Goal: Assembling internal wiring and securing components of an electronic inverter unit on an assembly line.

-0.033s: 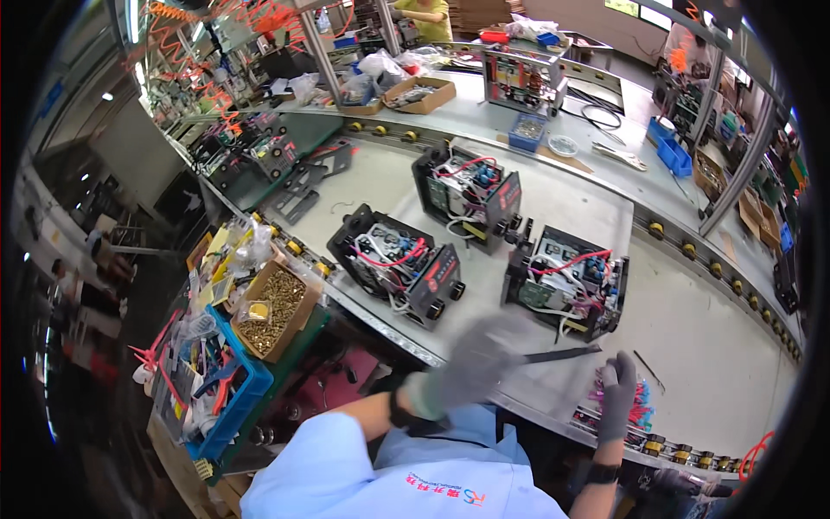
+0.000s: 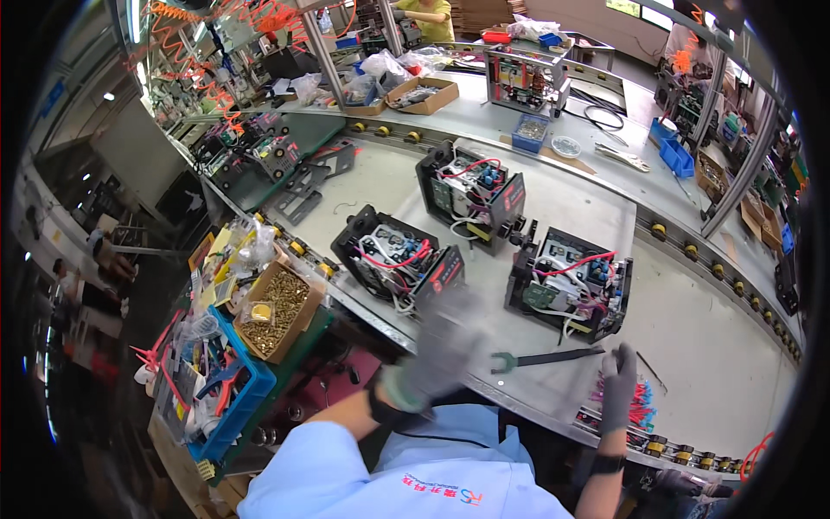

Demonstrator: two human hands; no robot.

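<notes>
My left hand (image 2: 445,350), in a grey glove, is smeared by motion above the table's near edge. It is close to the front of a welding-machine-like unit (image 2: 398,259) with its cover off, and its fingers cannot be made out. To its right lies an open-ended wrench (image 2: 553,356) with a green jaw and dark handle. My right hand (image 2: 618,385), also gloved, rests near the handle's end with fingers apart, beside a bundle of red and blue-tipped wires (image 2: 640,406). Two more uncovered units, one farther back (image 2: 471,195) and one at right (image 2: 571,281), stand on the table.
At left are a carton of brass fittings (image 2: 275,316) and a blue tool bin (image 2: 238,402). Flat black metal parts (image 2: 303,195) lie farther back. A thin rod (image 2: 653,372) is right of my right hand. Rollers (image 2: 692,251) line the far edge.
My left hand has moved left, off the wrench's green end, which is now uncovered on the table. My right hand has hardly moved.
</notes>
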